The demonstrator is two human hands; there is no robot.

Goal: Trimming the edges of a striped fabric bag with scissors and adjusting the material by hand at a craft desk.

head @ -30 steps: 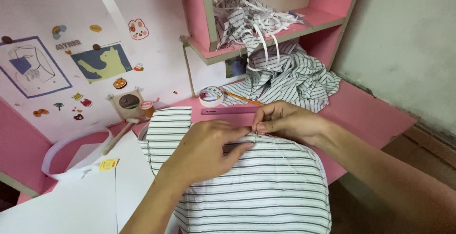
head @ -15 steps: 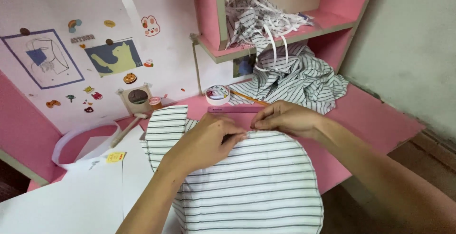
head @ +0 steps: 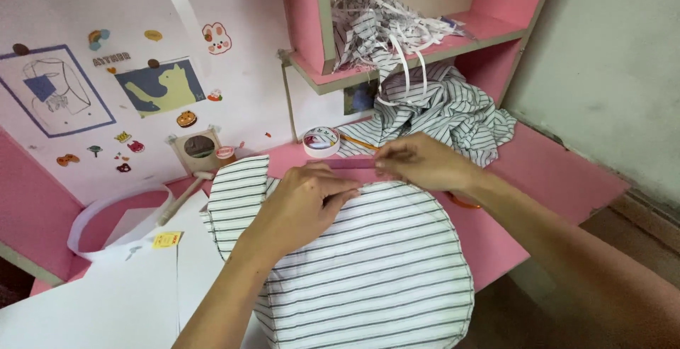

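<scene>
Centre to lower frame: round black-and-white striped fabric piece [head: 368, 271] on the pink wooden desk [head: 552, 179]. Upper centre, behind it: small roll of tape [head: 321, 141]. Right of the roll: crumpled striped cloth heap [head: 453, 111]. Above, on the pink shelf [head: 496, 30]: shredded white paper strips [head: 386, 23]. Lower left: white paper sheets [head: 92, 299].

Both hands, left hand [head: 301, 204] and right hand [head: 421, 162], pinch the round striped cloth [head: 368, 271] at its top edge, seemingly against a pink strip [head: 347, 165].
</scene>
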